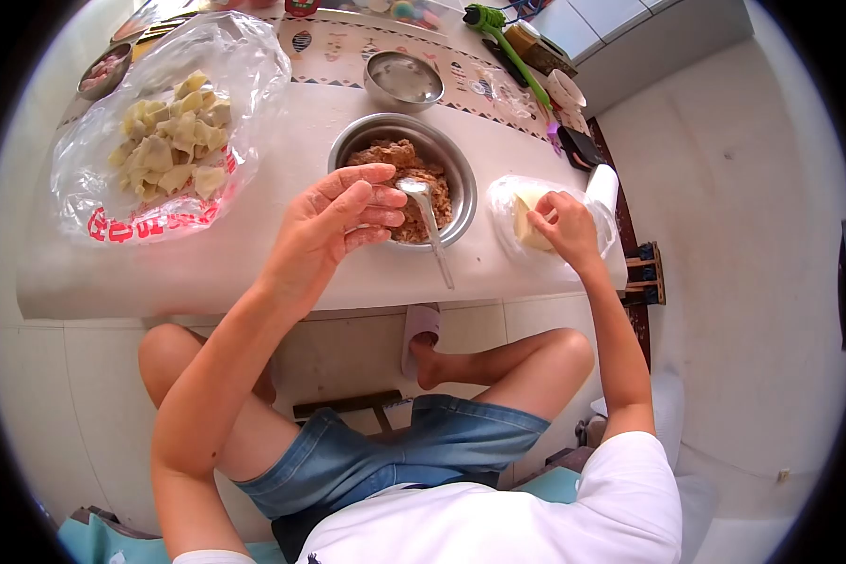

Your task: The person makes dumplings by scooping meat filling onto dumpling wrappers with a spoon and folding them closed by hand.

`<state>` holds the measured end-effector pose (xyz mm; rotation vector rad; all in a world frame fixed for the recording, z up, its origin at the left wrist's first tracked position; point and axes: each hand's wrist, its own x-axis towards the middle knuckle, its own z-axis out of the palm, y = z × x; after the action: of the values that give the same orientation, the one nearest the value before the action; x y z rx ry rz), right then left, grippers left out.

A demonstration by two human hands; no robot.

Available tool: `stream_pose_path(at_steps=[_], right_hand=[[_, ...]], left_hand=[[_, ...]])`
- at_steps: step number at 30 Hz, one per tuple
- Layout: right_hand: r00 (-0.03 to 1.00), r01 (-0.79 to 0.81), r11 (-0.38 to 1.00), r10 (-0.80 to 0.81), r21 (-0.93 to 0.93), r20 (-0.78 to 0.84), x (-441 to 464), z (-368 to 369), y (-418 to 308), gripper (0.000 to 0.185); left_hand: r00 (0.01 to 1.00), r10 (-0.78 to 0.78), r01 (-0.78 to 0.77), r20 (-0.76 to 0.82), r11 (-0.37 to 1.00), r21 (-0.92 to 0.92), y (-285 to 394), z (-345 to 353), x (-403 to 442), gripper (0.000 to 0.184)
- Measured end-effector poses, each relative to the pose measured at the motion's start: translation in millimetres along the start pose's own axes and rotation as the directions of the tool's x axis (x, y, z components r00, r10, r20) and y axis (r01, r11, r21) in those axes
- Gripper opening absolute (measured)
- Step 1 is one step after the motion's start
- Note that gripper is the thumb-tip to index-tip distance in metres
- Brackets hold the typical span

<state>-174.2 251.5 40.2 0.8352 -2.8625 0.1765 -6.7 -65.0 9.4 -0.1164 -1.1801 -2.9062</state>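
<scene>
My left hand (338, 214), dusted with flour, is held palm up with its fingers apart, and nothing lies in it. It hovers at the near left side of a steel bowl (464, 188) of brown minced filling (399, 155). A metal spoon (430, 226) rests in that bowl, its handle leaning over the near rim. To the right, the fingertips of my right hand (568, 226) pinch the edge of a stack of pale dumpling wrappers (528, 222), which sits in a clear plastic bag (504, 199). How many wrappers the fingers hold is hidden.
Folded dumplings (174, 141) are piled on a clear plastic bag (254, 70) at the left. Behind the filling stands a smaller steel bowl (404, 81). Another small bowl (105, 71) is at the far left. A green-handled brush (522, 66) and a dark wallet-like item (581, 148) lie at the back right.
</scene>
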Motion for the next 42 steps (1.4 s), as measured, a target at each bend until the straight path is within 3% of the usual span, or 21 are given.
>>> stream_pose_path(at_steps=[4, 7, 8, 11, 13, 15, 16, 19, 22, 24, 31, 34, 36, 39, 40, 42], right_hand=[[0.967, -0.25, 0.908, 0.214, 0.337, 0.14, 5.0, -0.5, 25.8, 0.023], [0.856, -0.499, 0.571, 0.443, 0.652, 0.267, -0.3, -14.1, 30.7, 0.021], [0.838, -0.498, 0.492, 0.486, 0.714, 0.249, -1.6, -17.9, 29.0, 0.02], [0.906, -0.271, 0.495, 0.422, 0.825, 0.044, -3.0, -36.4, 4.1, 0.015], [0.959, -0.117, 0.644, 0.272, 0.756, -0.083, -9.6, -51.7, -43.8, 0.013], [0.993, 0.05, 0.765, 0.033, 0.642, -0.117, -27.3, -54.5, -96.1, 0.005], [0.969, 0.246, 0.742, -0.185, 0.623, -0.161, -32.0, -50.3, -122.6, 0.004], [0.982, 0.136, 0.61, -0.187, 0.78, -0.025, -40.3, -45.8, -156.2, 0.008], [0.977, -0.016, 0.474, -0.18, 0.88, 0.115, -39.7, -40.6, -151.1, 0.009], [0.96, -0.137, 0.365, -0.18, 0.921, 0.214, -41.4, -36.9, -150.1, 0.011], [0.933, -0.267, 0.308, -0.155, 0.913, 0.325, -45.4, -34.8, -158.1, 0.012], [0.915, -0.32, 0.274, -0.157, 0.907, 0.371, -47.9, -31.9, -153.0, 0.014], [0.903, -0.364, 0.253, -0.138, 0.896, 0.406, -49.0, -31.0, -148.4, 0.017], [0.956, -0.291, -0.242, -0.036, 0.926, 0.291, -49.2, -20.1, -136.4, 0.026], [0.942, -0.304, -0.371, 0.02, 0.878, 0.335, -51.0, -18.4, -130.7, 0.027], [0.893, -0.286, -0.61, 0.11, 0.739, 0.437, -56.2, -18.0, -111.9, 0.031]], left_hand=[[1.0, -0.025, 0.025, 0.002, 0.999, 0.031, -1.7, 3.5, -0.8, 0.032], [0.994, -0.083, 0.078, 0.077, 0.995, 0.059, -7.8, 10.1, -3.4, 0.031], [0.987, -0.107, 0.1, 0.119, 0.993, 0.069, -10.7, 13.6, -4.1, 0.031], [0.949, -0.189, 0.146, 0.252, 0.973, 0.179, -17.1, 26.0, -6.3, 0.031], [0.944, -0.162, 0.107, 0.286, 0.974, 0.2, -20.9, 34.8, -5.5, 0.033], [0.954, -0.093, 0.048, 0.285, 0.986, 0.162, -30.6, 41.1, -7.1, 0.034], [0.976, -0.089, 0.068, 0.201, 0.992, 0.11, -29.9, 46.9, -6.8, 0.026], [0.982, -0.007, -0.016, 0.186, 0.993, 0.121, -35.8, 36.7, -4.7, 0.019], [0.99, 0.044, -0.086, 0.135, 0.942, 0.324, -32.2, 36.2, -9.8, 0.017], [0.989, 0.007, -0.061, 0.148, 0.928, 0.366, -31.6, 32.6, -12.4, 0.017], [0.989, 0.015, -0.081, 0.144, 0.882, 0.464, -29.1, 26.2, -17.8, 0.013], [0.994, 0.042, -0.082, 0.105, 0.906, 0.414, -30.4, 29.6, -19.4, 0.011], [0.993, -0.049, 0.014, 0.106, 0.952, 0.306, -26.7, 25.3, -17.0, 0.009], [0.997, -0.075, 0.072, 0.024, 0.991, 0.114, -26.2, 22.5, -14.0, 0.009], [0.997, -0.07, 0.071, -0.021, 0.997, 0.044, -27.0, 21.7, -13.0, 0.009], [0.988, -0.153, 0.157, 0.038, 0.978, -0.135, -24.8, 14.4, -12.6, 0.013]])
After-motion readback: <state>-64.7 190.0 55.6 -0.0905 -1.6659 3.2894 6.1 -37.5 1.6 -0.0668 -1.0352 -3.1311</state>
